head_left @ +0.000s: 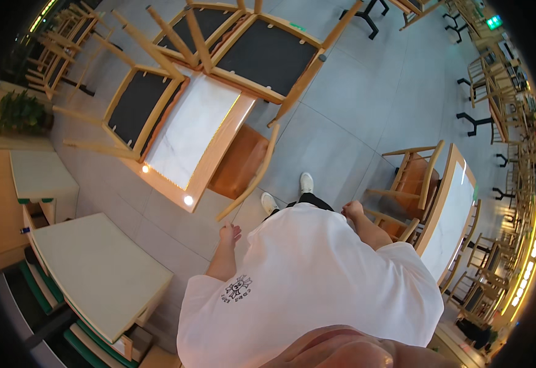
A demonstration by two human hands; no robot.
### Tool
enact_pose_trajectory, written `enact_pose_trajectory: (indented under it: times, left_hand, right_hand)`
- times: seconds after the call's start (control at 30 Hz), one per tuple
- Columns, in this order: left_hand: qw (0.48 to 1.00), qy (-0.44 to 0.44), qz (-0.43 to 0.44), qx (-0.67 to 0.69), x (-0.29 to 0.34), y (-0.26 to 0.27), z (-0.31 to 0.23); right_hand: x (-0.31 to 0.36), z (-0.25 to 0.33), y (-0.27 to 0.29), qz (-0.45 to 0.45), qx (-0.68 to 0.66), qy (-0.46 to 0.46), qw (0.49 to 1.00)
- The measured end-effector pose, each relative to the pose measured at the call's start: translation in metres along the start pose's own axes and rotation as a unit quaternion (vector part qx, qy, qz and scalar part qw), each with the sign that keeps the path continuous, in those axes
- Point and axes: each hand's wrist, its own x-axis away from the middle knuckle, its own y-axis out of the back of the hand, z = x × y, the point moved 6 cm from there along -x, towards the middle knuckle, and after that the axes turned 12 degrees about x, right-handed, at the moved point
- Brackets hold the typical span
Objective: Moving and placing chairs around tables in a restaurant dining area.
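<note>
My left hand (pixel 230 233) hangs at my side with loosely parted fingers and nothing in it. It is nearest to the curved wooden back of a chair with a brown seat (pixel 241 161), apart from it. My right hand (pixel 352 210) hangs at my other side, its fingers curled in and no object showing. Close to that hand stand wooden chairs (pixel 410 178) beside a marble-topped table (pixel 442 214). Ahead on the left, a table with a white marble top (pixel 197 126) carries several upturned chairs (pixel 265 52), their black undersides and legs pointing up.
Pale counters (pixel 99 264) with green-edged shelving stand at my left, near a leafy plant (pixel 19 112). More tables and upturned chairs (pixel 488 80) line the right side. Grey floor tiles (pixel 341 132) run between the tables, under my white shoes (pixel 306 183).
</note>
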Motion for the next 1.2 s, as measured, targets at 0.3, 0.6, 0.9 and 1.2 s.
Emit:
enact_pose_trajectory:
  times: [0.3, 0.6, 0.9, 1.2]
  left_hand:
    - [0.997, -0.041, 0.002, -0.065, -0.008, -0.052, -0.015]
    - [0.999, -0.040, 0.015, 0.000, 0.045, -0.190, 0.012]
    - [0.984, -0.121, 0.010, -0.131, 0.030, -0.241, 0.027]
    - [0.981, -0.082, -0.011, -0.177, 0.024, -0.272, 0.004]
  right_hand:
    - [-0.050, -0.003, 0.033, -0.072, 0.090, 0.032, 0.993]
    - [-0.154, -0.032, 0.151, -0.080, -0.063, -0.002, 0.995]
    - [-0.187, -0.102, 0.164, -0.025, -0.153, -0.044, 0.987]
    - [-0.143, -0.072, 0.154, 0.118, -0.215, -0.063, 0.967]
